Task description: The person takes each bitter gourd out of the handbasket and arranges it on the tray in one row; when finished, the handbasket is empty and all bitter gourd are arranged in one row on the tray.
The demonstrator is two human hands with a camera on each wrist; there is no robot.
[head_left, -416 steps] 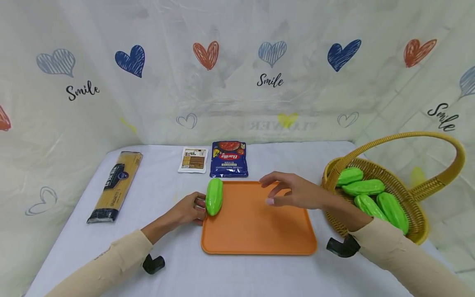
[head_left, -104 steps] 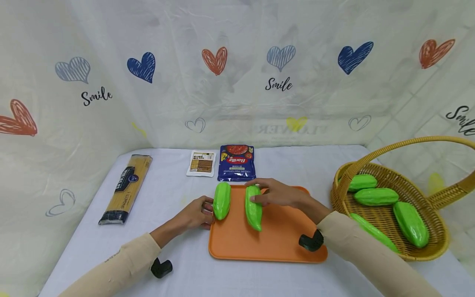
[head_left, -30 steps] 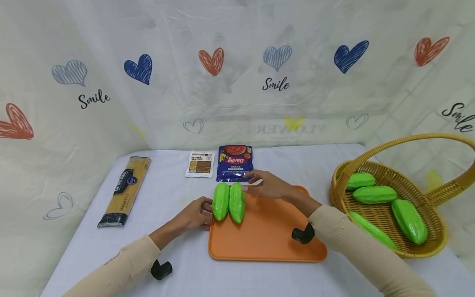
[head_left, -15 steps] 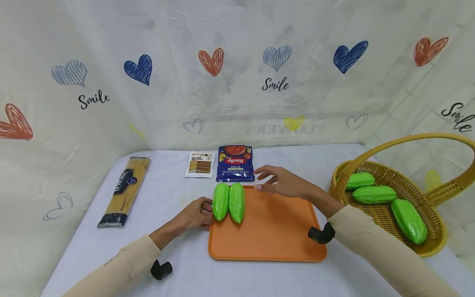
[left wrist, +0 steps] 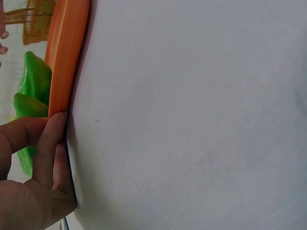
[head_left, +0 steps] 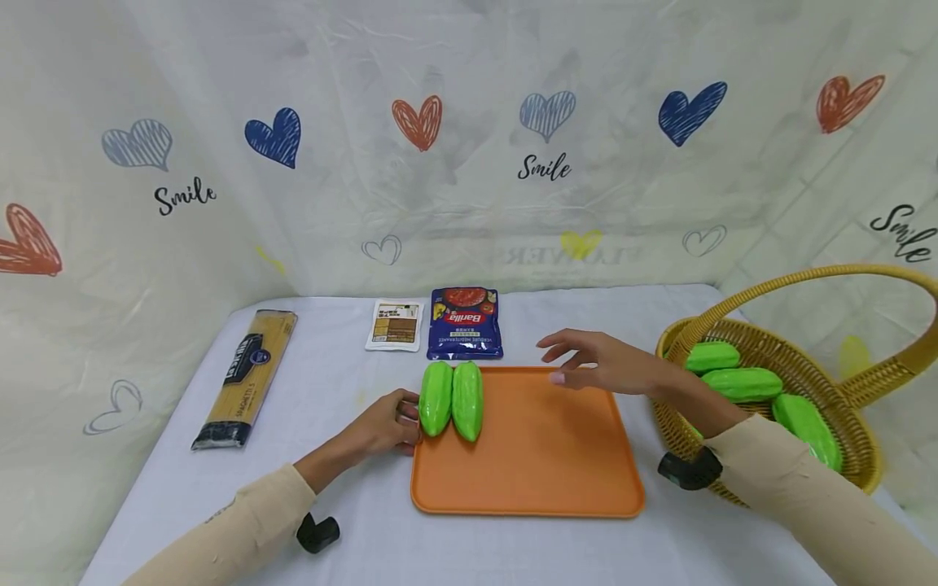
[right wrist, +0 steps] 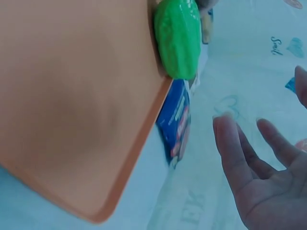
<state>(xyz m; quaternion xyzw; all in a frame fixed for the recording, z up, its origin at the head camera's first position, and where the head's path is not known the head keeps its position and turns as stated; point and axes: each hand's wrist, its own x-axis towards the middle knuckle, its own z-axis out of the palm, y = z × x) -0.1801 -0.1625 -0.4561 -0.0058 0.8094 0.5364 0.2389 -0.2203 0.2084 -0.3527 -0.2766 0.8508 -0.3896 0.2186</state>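
Note:
In the head view, two glossy green ridged gourds, a left one [head_left: 436, 399] and a right one [head_left: 467, 400], lie side by side along the left end of an orange tray [head_left: 542, 456]. At the tray's left rim is my left hand [head_left: 381, 423]; the left wrist view shows its fingertips [left wrist: 56, 120] bent against the orange edge, gripping it beside the gourds. Over the tray's far right corner hovers my right hand [head_left: 604, 362], fingers loosely spread and holding nothing. The right wrist view shows that hand [right wrist: 273, 187] apart from tray and gourd.
A wicker basket [head_left: 865, 456] with a tall handle stands at the right, with several more green gourds inside, partly hidden by the right forearm. Behind the tray lie a blue sauce pouch [head_left: 464, 325] and a small white packet [head_left: 394, 325]. A spaghetti pack [head_left: 245, 378] lies at left.
The right hand set a second gourd against the first, let it go, and has since drawn back rightward towards the basket. The left hand has stayed at the tray's left rim.

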